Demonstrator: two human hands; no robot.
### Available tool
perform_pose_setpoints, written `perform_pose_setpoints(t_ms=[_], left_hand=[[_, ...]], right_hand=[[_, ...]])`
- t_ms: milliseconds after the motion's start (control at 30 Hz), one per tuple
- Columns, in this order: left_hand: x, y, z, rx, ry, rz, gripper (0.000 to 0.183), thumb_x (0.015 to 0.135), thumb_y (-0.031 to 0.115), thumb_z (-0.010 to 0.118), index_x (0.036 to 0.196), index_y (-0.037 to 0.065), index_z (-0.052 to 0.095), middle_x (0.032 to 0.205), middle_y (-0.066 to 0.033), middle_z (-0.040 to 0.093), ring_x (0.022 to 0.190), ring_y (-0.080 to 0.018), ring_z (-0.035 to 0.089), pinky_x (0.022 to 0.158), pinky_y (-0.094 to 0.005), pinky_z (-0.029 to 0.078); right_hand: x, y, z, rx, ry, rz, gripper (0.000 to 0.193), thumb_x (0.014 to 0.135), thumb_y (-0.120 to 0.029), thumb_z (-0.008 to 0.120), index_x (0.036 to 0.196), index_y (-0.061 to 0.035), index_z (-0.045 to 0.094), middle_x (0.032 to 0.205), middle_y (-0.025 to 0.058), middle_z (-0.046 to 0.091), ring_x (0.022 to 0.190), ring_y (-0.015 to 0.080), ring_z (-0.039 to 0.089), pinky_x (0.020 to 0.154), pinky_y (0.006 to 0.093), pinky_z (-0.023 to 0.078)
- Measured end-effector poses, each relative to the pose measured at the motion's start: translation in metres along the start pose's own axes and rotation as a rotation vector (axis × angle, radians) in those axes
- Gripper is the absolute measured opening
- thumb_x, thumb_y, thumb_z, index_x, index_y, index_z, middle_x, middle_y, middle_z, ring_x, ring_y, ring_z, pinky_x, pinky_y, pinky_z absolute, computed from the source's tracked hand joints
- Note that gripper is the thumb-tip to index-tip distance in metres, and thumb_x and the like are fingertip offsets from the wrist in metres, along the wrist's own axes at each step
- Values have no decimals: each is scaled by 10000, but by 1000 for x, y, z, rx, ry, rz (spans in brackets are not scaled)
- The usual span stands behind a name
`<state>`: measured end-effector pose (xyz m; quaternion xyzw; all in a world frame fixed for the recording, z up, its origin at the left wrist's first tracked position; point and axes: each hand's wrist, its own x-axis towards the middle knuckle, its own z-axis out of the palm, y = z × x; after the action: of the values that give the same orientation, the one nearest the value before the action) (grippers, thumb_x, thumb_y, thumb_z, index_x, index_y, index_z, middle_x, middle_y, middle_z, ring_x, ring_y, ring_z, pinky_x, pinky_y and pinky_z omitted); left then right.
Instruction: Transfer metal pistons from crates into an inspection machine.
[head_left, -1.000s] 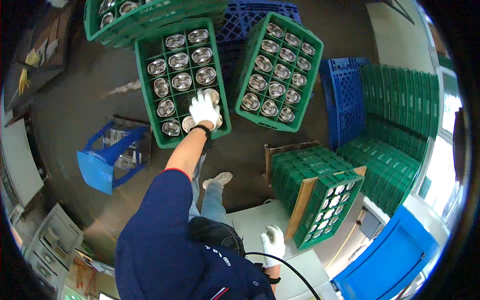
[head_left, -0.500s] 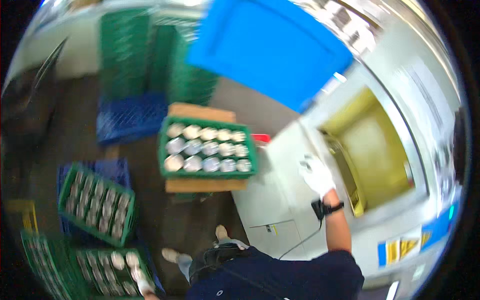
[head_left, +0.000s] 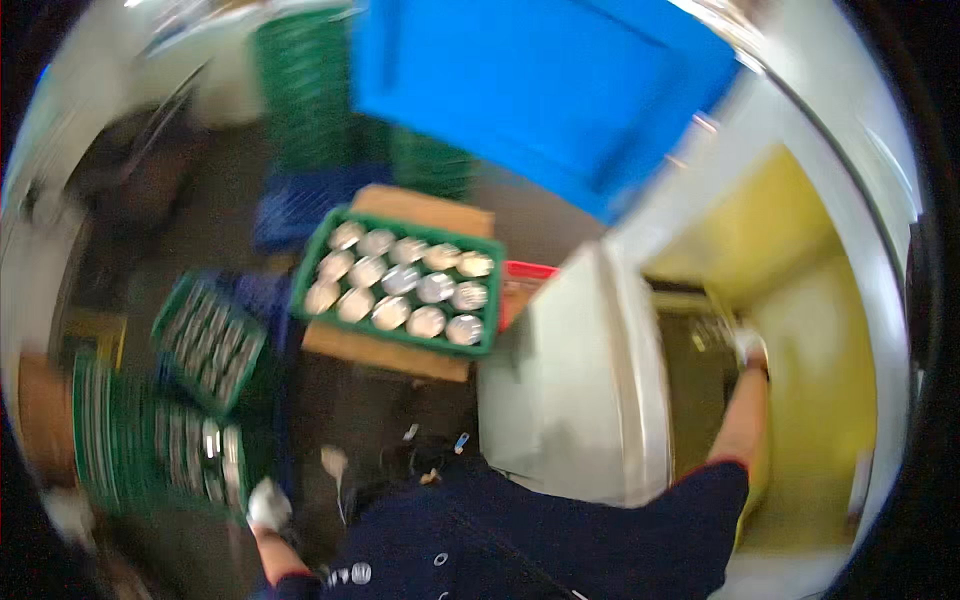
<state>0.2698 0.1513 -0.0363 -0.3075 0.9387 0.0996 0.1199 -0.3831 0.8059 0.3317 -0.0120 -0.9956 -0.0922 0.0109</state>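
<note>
R hand (head_left: 748,345) moved into yellow bay (head_left: 822,330); L hand (head_left: 269,506) nr shiny pistons (head_left: 233,462); grips blurry, can't tell.

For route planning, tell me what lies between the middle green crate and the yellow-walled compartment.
The head view shows a pale panel between them, plus a red object beside the green crate.

Head view: left of 2 side-by-side fisheyes, worn on the head, aimed steeply down. Wearer's dark shirt (head_left: 540,545) closest, filling much of the lower edge. Green crate (head_left: 495,300) left of centre, middle range, seen from above; dark floor (head_left: 365,405) below. Blue panel (head_left: 540,80) across the top; yellow-lined bay (head_left: 820,420) at right, seen at a slant. Very wide take: left hand (head_left: 270,505) low left, right hand (head_left: 748,345) far right, both in. Edges bow toward the rim; much smeared.
</note>
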Motion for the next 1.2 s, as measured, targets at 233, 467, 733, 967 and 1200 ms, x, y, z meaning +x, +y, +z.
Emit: perform_pose_setpoints(t_ms=[233,467,733,967,1200], left_hand=[[-122,8,-11,-709,229,-550,195,926,267,570,878,85,619,722,-73,610,566,-230,526,544,-397,415],[-210,57,10,-2008,288,-1092,293,981,310,451,706,216,422,626,51,366,531,-151,385,486,-336,291],[-190,-1,30,-2055,279,-1064,287,946,276,520,686,209,417,575,56,323,484,-144,350,473,-326,290],[-82,-92,-27,-1606,156,-712,302,916,264,620,1163,92,648,1008,-32,636,918,-167,610,748,-307,525],[-9,-145,-126,-1522,21,-184,543,940,305,642,1406,51,528,1356,-97,590,1196,-182,562,1005,-325,467]], right_hand=[[55,-377,92,-14,191,-1138,292,871,-290,625,1005,-44,705,1040,189,690,953,323,642,809,447,513],[25,-377,48,31,455,-1357,211,855,-235,657,934,-46,710,958,159,694,864,286,644,748,408,517],[-55,-258,-93,57,760,-1203,125,837,-171,693,852,-49,715,865,125,699,763,243,645,678,364,522],[-180,-203,-155,157,1062,-981,76,821,-115,725,780,-51,720,783,95,704,674,206,646,617,325,527],[-363,-321,-179,1047,680,-514,160,827,-12,573,826,38,725,834,107,705,683,181,626,577,283,497]])
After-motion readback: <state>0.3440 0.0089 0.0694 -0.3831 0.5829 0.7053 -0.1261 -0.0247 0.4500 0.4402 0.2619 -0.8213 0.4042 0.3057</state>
